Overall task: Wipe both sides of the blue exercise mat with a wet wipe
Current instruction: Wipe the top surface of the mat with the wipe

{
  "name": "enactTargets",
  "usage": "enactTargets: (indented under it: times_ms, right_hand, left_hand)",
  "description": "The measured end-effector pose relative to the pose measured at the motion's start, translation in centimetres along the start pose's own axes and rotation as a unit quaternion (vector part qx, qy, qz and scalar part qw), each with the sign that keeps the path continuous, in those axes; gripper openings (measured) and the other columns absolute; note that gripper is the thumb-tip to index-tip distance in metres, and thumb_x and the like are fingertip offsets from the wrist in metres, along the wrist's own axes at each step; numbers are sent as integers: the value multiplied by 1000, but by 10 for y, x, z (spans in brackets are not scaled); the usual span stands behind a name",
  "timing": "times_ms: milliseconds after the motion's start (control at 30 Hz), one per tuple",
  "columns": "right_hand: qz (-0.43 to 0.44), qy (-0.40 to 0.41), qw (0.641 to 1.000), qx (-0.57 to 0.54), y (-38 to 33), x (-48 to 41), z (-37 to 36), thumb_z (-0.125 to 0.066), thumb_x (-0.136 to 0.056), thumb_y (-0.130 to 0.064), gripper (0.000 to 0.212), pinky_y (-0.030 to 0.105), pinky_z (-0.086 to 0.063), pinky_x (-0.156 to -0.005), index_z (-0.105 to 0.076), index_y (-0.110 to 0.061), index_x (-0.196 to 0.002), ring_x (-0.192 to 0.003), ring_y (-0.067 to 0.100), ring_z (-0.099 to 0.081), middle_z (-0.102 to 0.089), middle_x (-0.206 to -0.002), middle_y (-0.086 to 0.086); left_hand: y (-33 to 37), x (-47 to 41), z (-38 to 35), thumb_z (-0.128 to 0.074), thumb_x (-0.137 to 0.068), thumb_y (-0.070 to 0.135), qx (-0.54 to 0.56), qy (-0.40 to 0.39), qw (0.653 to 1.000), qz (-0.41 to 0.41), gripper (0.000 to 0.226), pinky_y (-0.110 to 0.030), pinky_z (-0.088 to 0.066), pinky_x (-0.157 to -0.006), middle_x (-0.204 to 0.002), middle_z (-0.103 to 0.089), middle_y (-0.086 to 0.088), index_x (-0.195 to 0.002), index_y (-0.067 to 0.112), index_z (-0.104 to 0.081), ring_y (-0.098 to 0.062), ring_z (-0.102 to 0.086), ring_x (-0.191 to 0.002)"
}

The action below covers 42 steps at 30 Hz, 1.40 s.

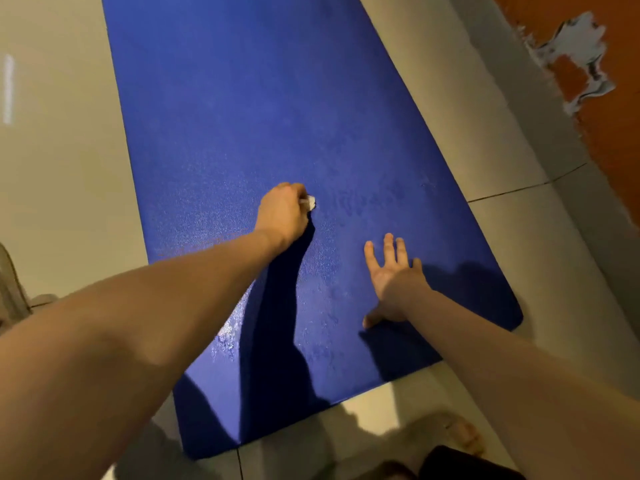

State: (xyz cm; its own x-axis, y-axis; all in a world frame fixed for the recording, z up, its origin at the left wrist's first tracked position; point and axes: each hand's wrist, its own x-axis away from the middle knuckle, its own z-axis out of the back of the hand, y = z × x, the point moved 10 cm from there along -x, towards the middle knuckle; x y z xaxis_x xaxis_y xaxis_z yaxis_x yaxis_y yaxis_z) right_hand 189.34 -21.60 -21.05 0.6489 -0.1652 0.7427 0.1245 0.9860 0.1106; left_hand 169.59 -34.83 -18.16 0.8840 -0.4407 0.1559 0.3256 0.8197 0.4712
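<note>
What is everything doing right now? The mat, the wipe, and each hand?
blue mat: unrolled flat on the floor, damp-looking patches
wet wipe: scrunched in left hand, on the mat
left hand: closed on the wipe
right hand: open, fingers spread, pressing the mat

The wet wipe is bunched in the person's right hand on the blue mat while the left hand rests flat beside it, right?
Not quite: the hands are swapped. In the head view the wet wipe is bunched in the left hand on the blue mat, while the right hand rests flat beside it, fingers spread.
</note>
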Motion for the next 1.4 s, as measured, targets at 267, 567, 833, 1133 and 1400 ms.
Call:
enactTargets:
  times_ms: [267, 567, 833, 1133, 1400]
  right_hand:
    - [15, 14, 1000, -2, 7, -5, -7, -73, -59, -83, 155, 60, -11, -118, 33, -19, -151, -149, 43, 22, 33, -158, 21]
    - [23, 36, 999, -8, 6, -4, -5, -74, -57, -82, 157, 63, -11, -118, 31, -14, -152, -149, 46, 20, 29, -159, 24]
    - [30, 48, 998, -10, 6, -4, -6, -74, -56, -82, 157, 63, -11, -118, 30, -13, -152, -149, 47, 19, 28, -159, 26]
    - [39, 31, 998, -41, 6, -4, -6, -81, -52, -78, 162, 63, -6, -119, 31, -17, -152, -148, 44, 25, 33, -158, 22]
    - [8, 48, 999, 13, 3, -2, -3, -78, -51, -81, 163, 62, -16, -118, 29, -13, -153, -149, 47, 16, 25, -160, 26]
  left_hand:
    - [75, 134, -68, -52, -88, 14, -1, -126, 975, -182, 21, -43, -53, -74, -91, -65, -10, -95, 15, -71, -36, -63, -88]
    - [44, 80, -25, -55, -97, 27, -44, -56, 990, -121, 18, -35, -45, -71, -101, -65, -6, -102, 23, -72, -33, -64, -94]
    - [32, 94, -32, -58, -97, 20, 14, -33, 999, -21, 17, -34, -45, -72, -99, -67, -11, -101, 14, -73, -34, -63, -89]
    - [80, 195, -68, -57, -95, 25, -25, -144, 954, -263, 12, -39, -51, -67, -95, -57, -1, -102, 23, -66, -28, -61, -87]
    - [15, 99, -10, -56, -96, 22, -31, -4, 998, -51, 16, -38, -48, -68, -96, -62, -8, -101, 14, -68, -34, -62, -87]
